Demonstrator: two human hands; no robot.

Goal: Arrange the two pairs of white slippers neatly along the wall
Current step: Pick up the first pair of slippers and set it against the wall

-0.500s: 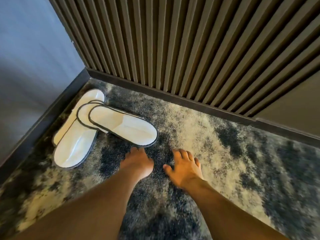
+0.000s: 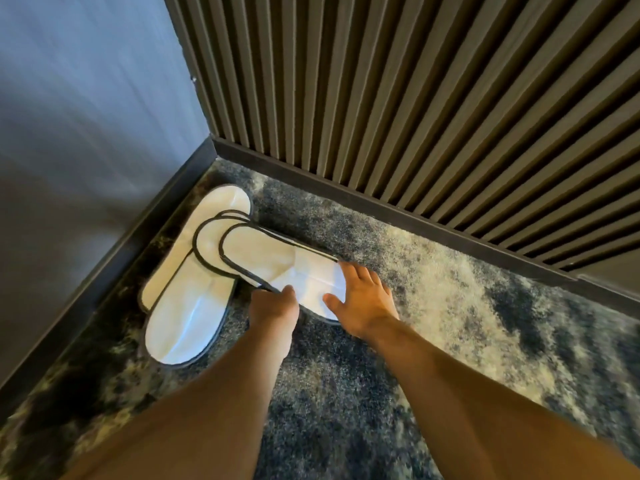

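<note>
- Carpet (image 2: 433, 306) carries everything: a mottled dark-and-pale floor running into a corner where a plain grey wall (image 2: 86, 116) on my left meets a ribbed slatted wall (image 2: 415, 98) ahead, each with a dark skirting board (image 2: 381, 209) at its foot.
- Slippers (image 2: 194, 306) lie in a fanned, overlapping heap in that corner, close to the grey wall's skirting. I can make out at least three white soles with black piping; whether a fourth is tucked underneath, I cannot tell.
- Lower slippers run with their long axis roughly parallel to the grey wall, one rounded end toward the corner and the other toward me.
- Top slipper (image 2: 277, 261) lies crosswise on the others, its long axis angled away from the corner toward the right, with its folded upper at the end nearest my hands.
- Right hand (image 2: 360, 299) rests spread and flat on that upper, fingers extended, thumb apart.
- Left hand (image 2: 273, 303) is curled at the near edge, pinching the black piping (image 2: 263, 285) as far as I can judge.
- Procedure, in my judgement: lift the top slipper clear rather than drag it, so the heap beneath is not disturbed; rotate it until it matches its partner; set the pairs side by side, toes one way, edges flush with the skirting.
</note>
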